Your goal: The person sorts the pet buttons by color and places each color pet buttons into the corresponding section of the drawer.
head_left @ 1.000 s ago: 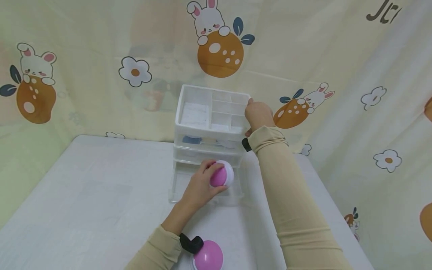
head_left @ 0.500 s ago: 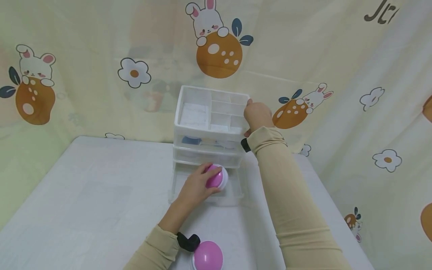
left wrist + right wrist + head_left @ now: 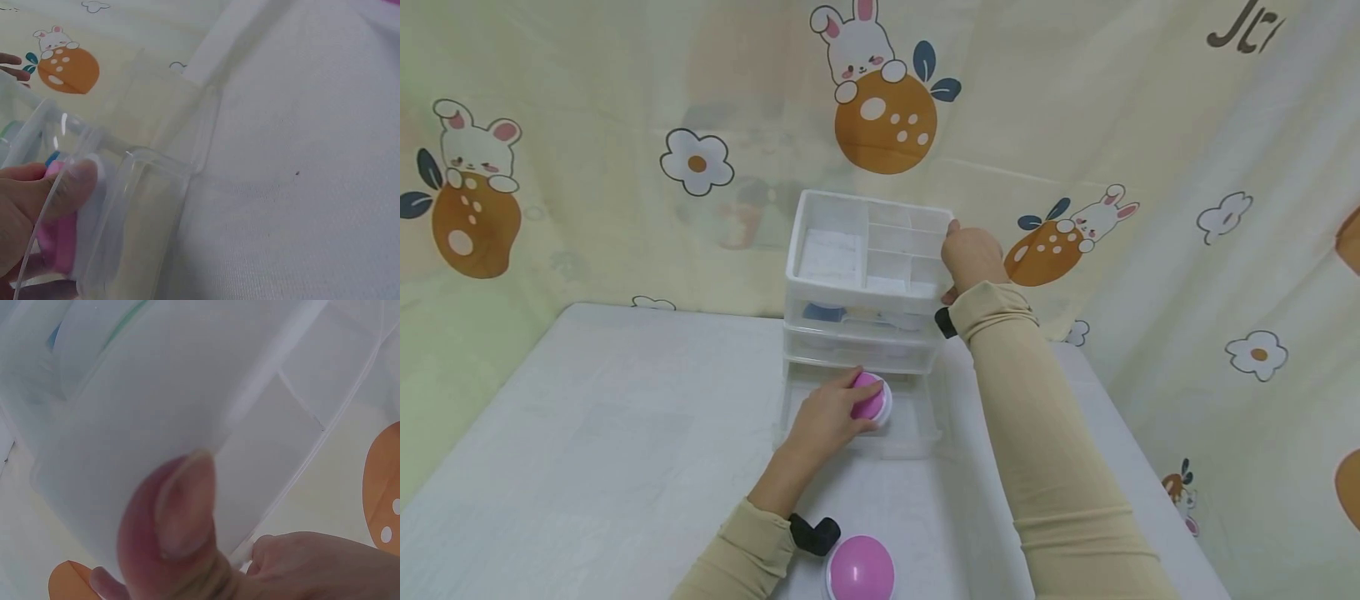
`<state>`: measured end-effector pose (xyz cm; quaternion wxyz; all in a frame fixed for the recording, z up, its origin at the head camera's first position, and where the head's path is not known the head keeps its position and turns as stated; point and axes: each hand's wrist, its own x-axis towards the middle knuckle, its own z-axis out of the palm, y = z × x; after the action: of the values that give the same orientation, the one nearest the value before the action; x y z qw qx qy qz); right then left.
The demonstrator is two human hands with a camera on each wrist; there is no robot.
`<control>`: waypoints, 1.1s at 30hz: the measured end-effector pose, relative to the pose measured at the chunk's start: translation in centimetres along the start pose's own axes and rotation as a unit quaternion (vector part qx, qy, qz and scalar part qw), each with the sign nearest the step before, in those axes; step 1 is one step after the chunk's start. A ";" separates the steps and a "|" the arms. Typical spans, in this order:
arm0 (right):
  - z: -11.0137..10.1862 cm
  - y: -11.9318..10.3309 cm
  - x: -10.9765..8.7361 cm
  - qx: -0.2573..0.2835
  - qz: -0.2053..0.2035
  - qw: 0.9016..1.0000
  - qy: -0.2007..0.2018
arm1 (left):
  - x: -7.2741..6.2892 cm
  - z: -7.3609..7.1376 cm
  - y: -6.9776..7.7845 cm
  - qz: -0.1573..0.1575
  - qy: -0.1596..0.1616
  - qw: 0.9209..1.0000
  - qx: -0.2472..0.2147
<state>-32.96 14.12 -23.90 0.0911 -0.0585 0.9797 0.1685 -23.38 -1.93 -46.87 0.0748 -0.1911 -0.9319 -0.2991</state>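
In the head view, my left hand [image 3: 825,422] pinches a round pink and white domed object [image 3: 870,398], tilted, over the pulled-out bottom drawer [image 3: 913,412]. The left wrist view shows the thumb on this object's white side [image 3: 99,194], behind clear drawer plastic. My right hand [image 3: 973,258] grips the right side of a white and clear drawer organizer [image 3: 857,293]. In the right wrist view, its thumb [image 3: 181,512] lies along the side wall. A similar, larger-looking pink dome [image 3: 861,568] with a white rim lies on the table near the bottom edge.
Above the open drawer, two shut drawers show; the upper one holds blue contents [image 3: 824,312]. The organizer's top tray [image 3: 831,254] has several compartments. A white cloth covers the table [image 3: 625,433]. A printed curtain [image 3: 760,100] hangs behind and at the right.
My left hand has shifted left and slightly down with the round pink and white object, which now sits lower toward the open drawer. The right hand stays on the organizer.
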 end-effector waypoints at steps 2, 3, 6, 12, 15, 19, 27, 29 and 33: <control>0.0 0.0 -0.2 -0.010 -0.007 1.000 0.009 | 0.0 -0.1 -0.1 -0.005 -0.003 1.000 0.009; 0.0 0.0 -0.2 -0.011 -0.008 1.000 0.011 | 0.0 -0.1 -0.1 -0.008 -0.005 1.000 0.011; 0.0 0.0 -0.3 -0.015 -0.010 1.000 0.013 | 0.0 -0.2 -0.2 -0.012 -0.009 1.000 0.018; 0.1 -0.1 -0.5 -0.018 -0.013 1.000 0.019 | 0.0 -0.6 -0.4 -0.028 -0.020 0.999 0.042; 0.1 -0.1 -0.4 -0.018 -0.014 0.999 0.024 | 0.0 -0.9 -0.5 -0.029 -0.021 0.998 0.055; 0.1 -0.1 -0.5 -0.004 -0.010 1.000 0.024 | 0.0 -1.2 -0.6 -0.026 -0.021 0.997 0.067; 0.3 -0.2 -0.8 -0.005 -0.013 0.999 0.041 | 0.0 -1.2 -0.8 -0.037 -0.031 0.997 0.059; 0.3 -0.2 -0.9 -0.003 -0.013 0.999 0.042 | -0.1 -1.1 -0.8 -0.043 -0.029 0.997 0.059; 0.3 -0.2 -1.1 -0.013 -0.019 0.999 0.049 | -0.1 -0.9 -0.8 -0.067 -0.017 0.996 0.064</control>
<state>-31.85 14.16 -24.03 0.0452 -0.0861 0.9795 0.1764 -23.57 -3.12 -46.56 0.0510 -0.1279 -0.9610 -0.2399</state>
